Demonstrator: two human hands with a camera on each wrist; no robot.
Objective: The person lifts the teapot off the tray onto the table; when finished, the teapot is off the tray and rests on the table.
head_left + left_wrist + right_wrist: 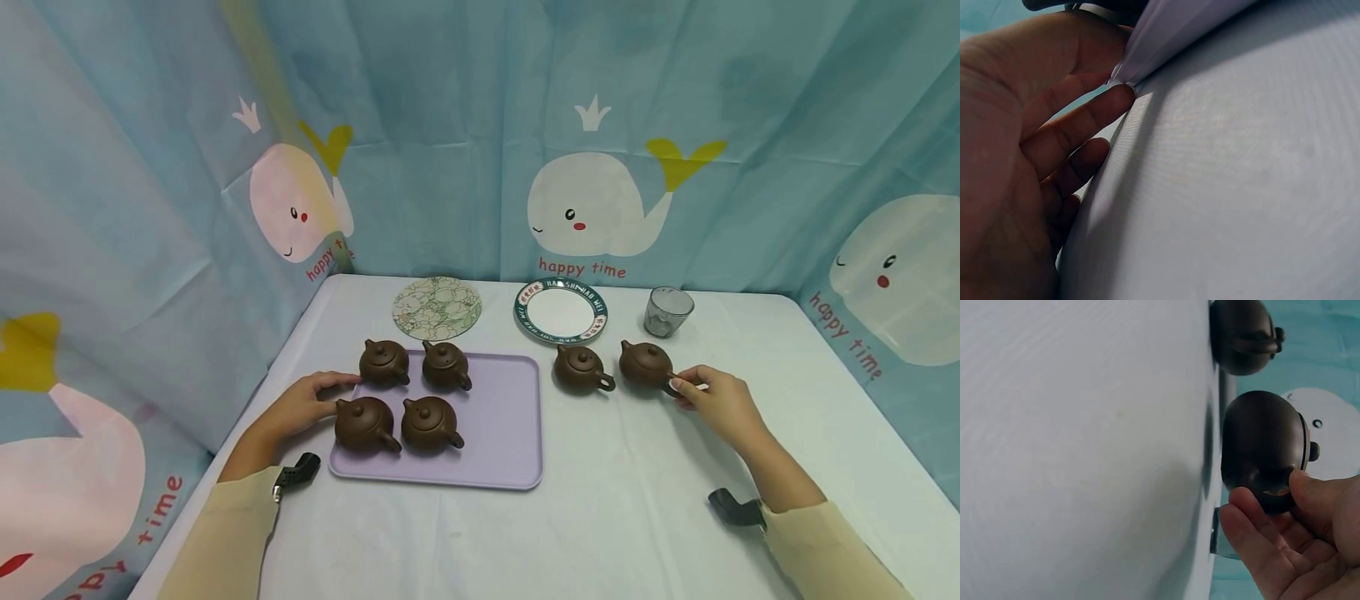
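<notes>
My right hand (pixel 718 404) pinches the handle of a small brown teapot (pixel 645 365) between thumb and fingers. In the right wrist view this teapot (pixel 1263 447) is upright, at or barely above the tabletop; I cannot tell which. Left of it, another brown teapot (pixel 579 370) sits on the white cloth. Several matching teapots, such as the front one (pixel 429 425), stand in two rows on the left half of a lilac tray (pixel 502 417). My left hand (pixel 300 406) lies at the tray's left edge, its fingers extended and touching the rim (pixel 1163 31).
Along the back of the table lie a round patterned mat (pixel 437 308) and a green-rimmed plate (pixel 561 311). A clear glass (pixel 667 312) stands behind the held teapot. Blue curtains (pixel 465 192) with whale prints hang behind the white tablecloth (pixel 600 500).
</notes>
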